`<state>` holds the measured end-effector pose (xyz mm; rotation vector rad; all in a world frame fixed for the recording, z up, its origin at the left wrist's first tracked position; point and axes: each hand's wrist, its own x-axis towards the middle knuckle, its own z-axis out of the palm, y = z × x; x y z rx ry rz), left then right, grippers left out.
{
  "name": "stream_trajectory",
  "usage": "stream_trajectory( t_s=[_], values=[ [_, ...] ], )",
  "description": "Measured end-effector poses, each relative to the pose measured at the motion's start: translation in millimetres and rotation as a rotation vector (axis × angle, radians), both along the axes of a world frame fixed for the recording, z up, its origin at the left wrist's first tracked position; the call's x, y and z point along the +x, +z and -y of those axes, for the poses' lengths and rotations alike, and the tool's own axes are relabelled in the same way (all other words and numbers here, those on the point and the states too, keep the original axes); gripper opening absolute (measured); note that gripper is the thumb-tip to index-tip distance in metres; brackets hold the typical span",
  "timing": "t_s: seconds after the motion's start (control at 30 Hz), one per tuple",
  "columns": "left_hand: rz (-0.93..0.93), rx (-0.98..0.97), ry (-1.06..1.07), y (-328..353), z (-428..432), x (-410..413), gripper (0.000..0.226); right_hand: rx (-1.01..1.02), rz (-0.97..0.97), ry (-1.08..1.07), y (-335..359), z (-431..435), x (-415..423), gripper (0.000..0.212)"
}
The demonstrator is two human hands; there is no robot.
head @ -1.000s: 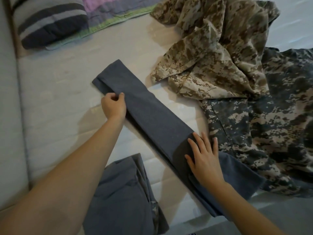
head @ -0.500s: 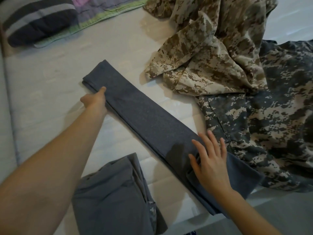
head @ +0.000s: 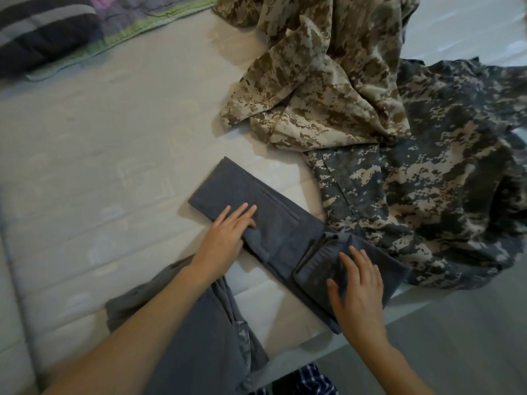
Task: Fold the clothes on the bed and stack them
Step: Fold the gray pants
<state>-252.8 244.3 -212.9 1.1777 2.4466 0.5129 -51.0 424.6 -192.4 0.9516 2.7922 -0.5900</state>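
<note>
A dark grey garment (head: 279, 223) lies folded over on itself on the pale mattress (head: 85, 166), near the bed's front edge. My left hand (head: 228, 232) presses flat on its doubled far half, fingers straight. My right hand (head: 356, 286) rests with spread fingers on the near end, by the bunched waistband. A tan camouflage garment (head: 313, 81) lies crumpled beyond it. A grey camouflage garment (head: 427, 181) spreads out to the right, touching the dark grey one. Under my left forearm sits another grey piece of clothing (head: 199, 337).
A dark striped pillow (head: 37, 29) and a quilt with a green border (head: 142, 21) lie at the far left of the bed. The bed's edge runs along the lower right, with grey floor (head: 456, 337) beyond. A blue checked cloth (head: 299, 380) shows at the bottom.
My left hand has carried the long garment's far end back toward me and laid it down, halving the strip. My right hand stayed pressing the near end.
</note>
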Motion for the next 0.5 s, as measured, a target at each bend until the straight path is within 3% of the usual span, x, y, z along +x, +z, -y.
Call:
stream_trajectory(
  t_s=[0.13,0.3,0.37,0.5],
  values=[
    [-0.053,-0.08,-0.028,-1.0,-1.3,3.5,0.058,0.049,-0.041,0.089,4.8,-26.6,-16.6,0.064],
    [-0.124,-0.265,-0.095,-3.6,-5.0,7.7,0.072,0.039,0.229,0.624,5.3,-57.6,-55.3,0.069],
    [-0.115,-0.215,-0.046,-0.9,-9.4,7.7,0.071,0.062,0.338,0.698,6.6,-63.8,-70.1,0.067],
    [-0.071,0.057,0.137,3.7,-20.3,18.7,0.062,0.024,0.379,0.771,18.3,-74.9,-91.2,0.032]
  ],
)
